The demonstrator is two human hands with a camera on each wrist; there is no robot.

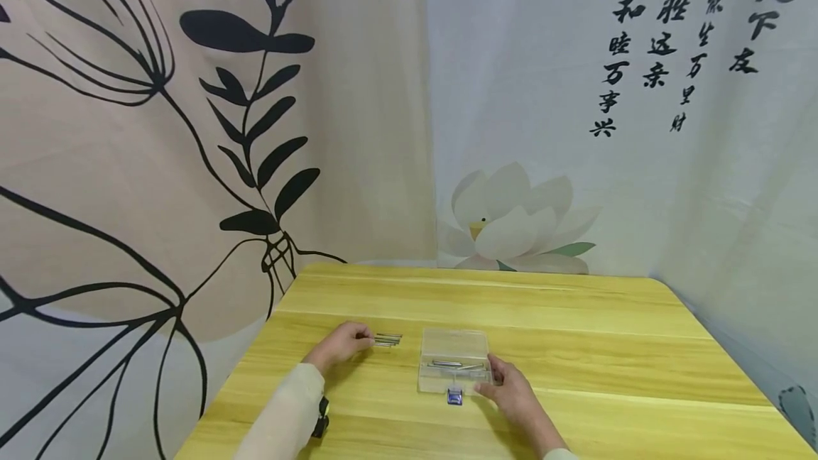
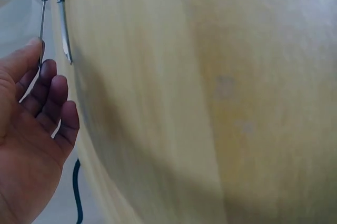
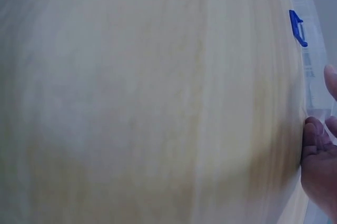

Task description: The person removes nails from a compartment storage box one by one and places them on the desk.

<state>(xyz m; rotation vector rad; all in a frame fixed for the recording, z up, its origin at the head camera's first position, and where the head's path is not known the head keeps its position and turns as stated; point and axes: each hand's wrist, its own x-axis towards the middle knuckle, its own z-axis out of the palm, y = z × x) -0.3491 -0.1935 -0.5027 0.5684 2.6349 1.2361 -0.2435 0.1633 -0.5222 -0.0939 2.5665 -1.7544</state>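
My left hand (image 1: 344, 343) is over the left part of the table and pinches a thin metal nail (image 2: 42, 18) between thumb and finger. Right beside it lie several more nails (image 1: 391, 337), roughly side by side on the wood. To their right sits a clear plastic box (image 1: 455, 343), its lid laid back, with a blue latch (image 1: 454, 397) at the front. Some long nails (image 1: 447, 364) are inside its tray. My right hand (image 1: 513, 390) holds the box at its right side, the thumb at the front corner and fingers behind. Only part of this hand shows in the right wrist view.
The yellow wooden table (image 1: 613, 360) stretches out to both sides and behind the box. Behind its far edge hangs a printed curtain (image 1: 371, 126) with plants, a lotus and dark writing. A black band (image 1: 321, 417) is at the left wrist.
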